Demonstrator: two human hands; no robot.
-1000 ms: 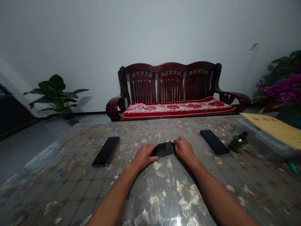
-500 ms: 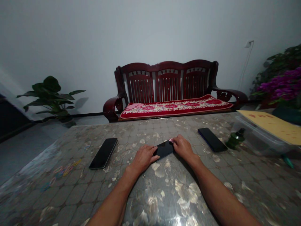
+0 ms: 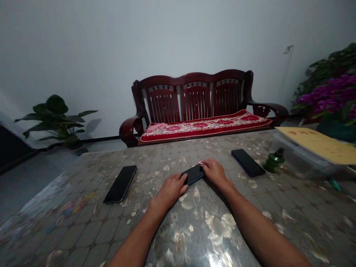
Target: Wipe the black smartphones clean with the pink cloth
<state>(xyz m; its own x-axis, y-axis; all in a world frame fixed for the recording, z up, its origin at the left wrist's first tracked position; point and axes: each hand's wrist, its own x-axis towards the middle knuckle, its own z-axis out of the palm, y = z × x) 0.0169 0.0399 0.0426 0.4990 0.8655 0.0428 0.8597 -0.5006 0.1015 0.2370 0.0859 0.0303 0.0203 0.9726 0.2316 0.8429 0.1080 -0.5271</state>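
Though both its ends are partly covered, mid phone (image 3: pixel 194 174) shows dark face up, ctr of tbl (image 3: pixel 205 200), on a slant: R end farther off, L end nearer camera. L hand (image 3: pixel 171 188) grips its L end, thumb at near edge, fingers bent over top; R hand (image 3: pixel 214 171) closed at far R corner, thumb & fingers pinching pink scrap (image 3: pixel 201 163), material unclear, mostly hidden. Can't tell if phone lies flat or is raised a bit. Tbl = grey-brown, tile-like grid w/ pale floral patches, glare nr bottom. L of hands, well apart: L phone (image 3: pixel 120 184), dark side up, pale edge, aslant. Farther L, loose coloured bands (image 3: pixel 78 204), blurry. R of hands: R phone (image 3: pixel 247 162), also dark side up, bluish edge, slanted other way. Just beside its near end, green bottle (image 3: pixel 274 161), black top, upright. Next to bottle, clear plastic box (image 3: pixel 304 163) w/ yellow sheet (image 3: pixel 319 144) across top, reddish marks; small green item (image 3: pixel 335 184) by box's near side, can't ID. Beyond tbl: dark red wooden bench (image 3: pixel 196 79), slatted back, red floral cover (image 3: pixel 205 126) on seat. Leafy plant (image 3: pixel 57 120) far L; purple flowers (image 3: pixel 329 94) far R. Pale wall (image 3: pixel 180 33) behind, outlet (image 3: pixel 287 49) & cord upper R.
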